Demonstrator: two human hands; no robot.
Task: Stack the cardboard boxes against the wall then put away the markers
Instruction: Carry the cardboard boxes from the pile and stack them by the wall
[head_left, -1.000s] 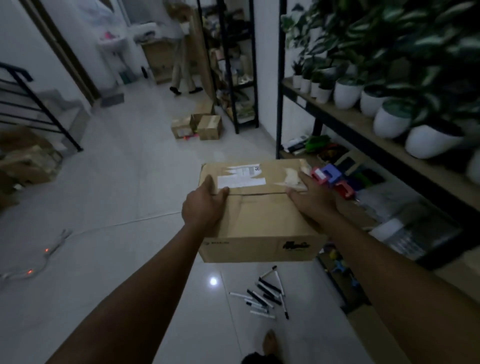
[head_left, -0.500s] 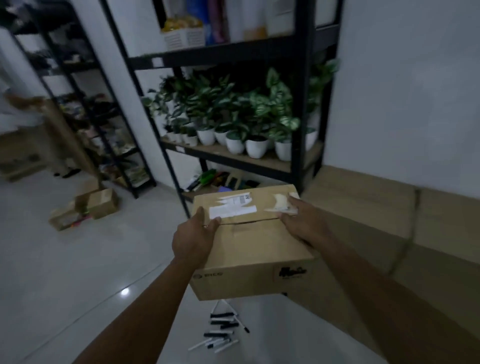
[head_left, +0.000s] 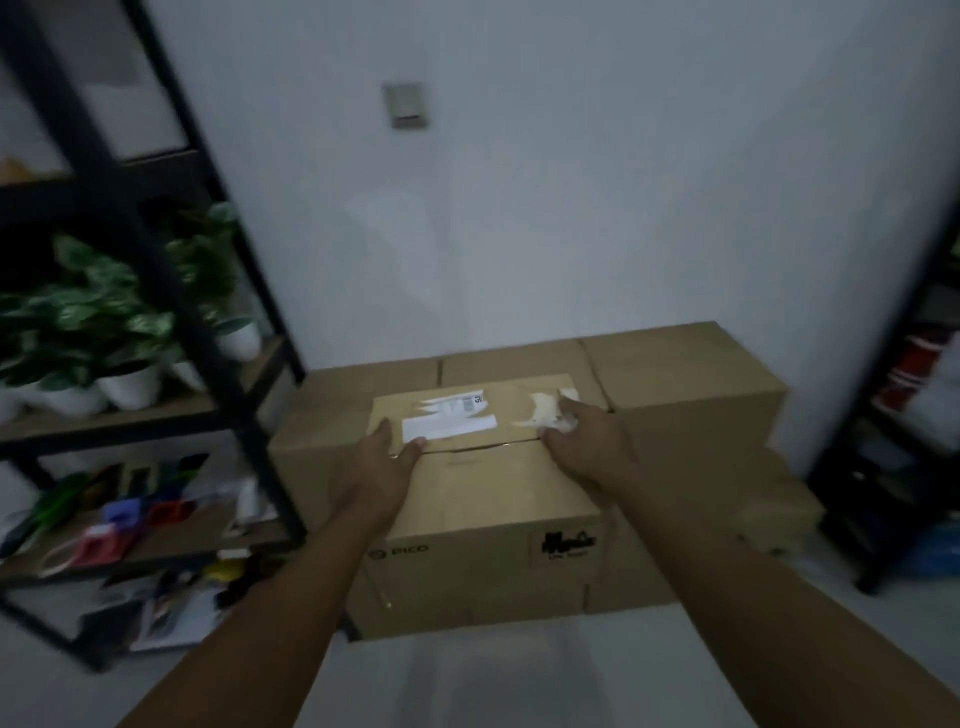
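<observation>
I carry a brown cardboard box (head_left: 488, 499) with white labels on its lid, held out in front of me. My left hand (head_left: 376, 467) grips its left top edge, thumb on the lid. My right hand (head_left: 587, 447) grips the right top edge. Behind and below it, larger cardboard boxes (head_left: 691, 374) stand in a row against the white wall (head_left: 571, 208). The carried box hides part of that row. No markers are in view.
A black metal shelf rack (head_left: 156, 260) stands at the left with potted plants (head_left: 124, 332) and coloured clutter on lower shelves. Another dark rack (head_left: 893, 467) is at the far right. Grey tiled floor (head_left: 493, 680) lies below.
My view has swung right from the plant shelf to face the wall and the row of boxes. The carried box is now in front of that row. The markers have left the view.
</observation>
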